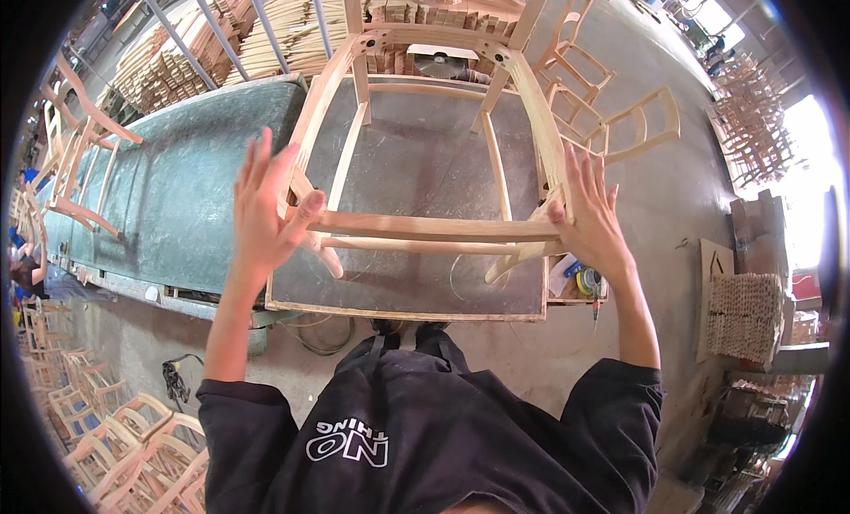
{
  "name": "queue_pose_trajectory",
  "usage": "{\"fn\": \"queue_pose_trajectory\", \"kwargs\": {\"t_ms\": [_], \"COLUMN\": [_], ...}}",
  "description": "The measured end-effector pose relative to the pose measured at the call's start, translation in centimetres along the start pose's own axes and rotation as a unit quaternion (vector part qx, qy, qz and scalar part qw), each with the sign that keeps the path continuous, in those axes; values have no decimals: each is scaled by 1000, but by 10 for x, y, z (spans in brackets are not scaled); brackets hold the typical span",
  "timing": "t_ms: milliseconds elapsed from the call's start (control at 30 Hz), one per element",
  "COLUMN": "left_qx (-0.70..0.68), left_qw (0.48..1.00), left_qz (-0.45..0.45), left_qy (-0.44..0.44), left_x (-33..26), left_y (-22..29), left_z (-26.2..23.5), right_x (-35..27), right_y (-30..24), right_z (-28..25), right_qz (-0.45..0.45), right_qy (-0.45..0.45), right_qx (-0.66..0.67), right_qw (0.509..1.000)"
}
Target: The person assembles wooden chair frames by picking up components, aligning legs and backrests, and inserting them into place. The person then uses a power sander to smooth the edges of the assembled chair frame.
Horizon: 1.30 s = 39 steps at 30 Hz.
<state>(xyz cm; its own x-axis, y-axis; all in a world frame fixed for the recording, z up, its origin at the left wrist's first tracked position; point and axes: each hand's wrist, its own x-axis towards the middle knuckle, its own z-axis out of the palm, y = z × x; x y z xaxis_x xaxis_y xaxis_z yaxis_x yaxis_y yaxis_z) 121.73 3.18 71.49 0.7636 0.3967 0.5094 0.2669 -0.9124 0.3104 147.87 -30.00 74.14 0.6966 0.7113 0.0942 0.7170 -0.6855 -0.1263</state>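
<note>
Pale wooden and open-framed, the unpainted chair frame (425,225) is flanked by the left hand (266,211) and right hand (595,216), fingers spread, and is judged light, stiff, best gripped at the near corners (534,231) beside both palms.

- Chair frame (434,228): posts (531,18) cut off at the top edge.
- Shoes (385,326): mostly hidden by table (407,294) and clothing (425,399).
- Lower-left chairs (173,425): cropped by the round edge.
- Far-left person (32,273): blurred.
</note>
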Motion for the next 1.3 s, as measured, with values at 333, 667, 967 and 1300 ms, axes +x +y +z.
{"fn": "queue_pose_trajectory", "kwargs": {"t_ms": [333,667,967,1300], "left_qx": [57,91,38,-76], "left_qw": [983,962,981,942], "left_qz": [164,95,150,24], "left_qy": [60,-238,-116,-326], "left_x": [66,33,55,26], "left_y": [16,2,-3,-10], "left_z": [-80,0,-48,-1], "right_x": [1,-1,6,-4], "right_y": [26,5,14,19], "right_z": [13,12,17,21], "right_qz": [-14,-1,40,40], "right_qy": [-98,-37,-68,-44], "right_qx": [65,-79,83,180], "right_qw": [993,996,993,982]}}
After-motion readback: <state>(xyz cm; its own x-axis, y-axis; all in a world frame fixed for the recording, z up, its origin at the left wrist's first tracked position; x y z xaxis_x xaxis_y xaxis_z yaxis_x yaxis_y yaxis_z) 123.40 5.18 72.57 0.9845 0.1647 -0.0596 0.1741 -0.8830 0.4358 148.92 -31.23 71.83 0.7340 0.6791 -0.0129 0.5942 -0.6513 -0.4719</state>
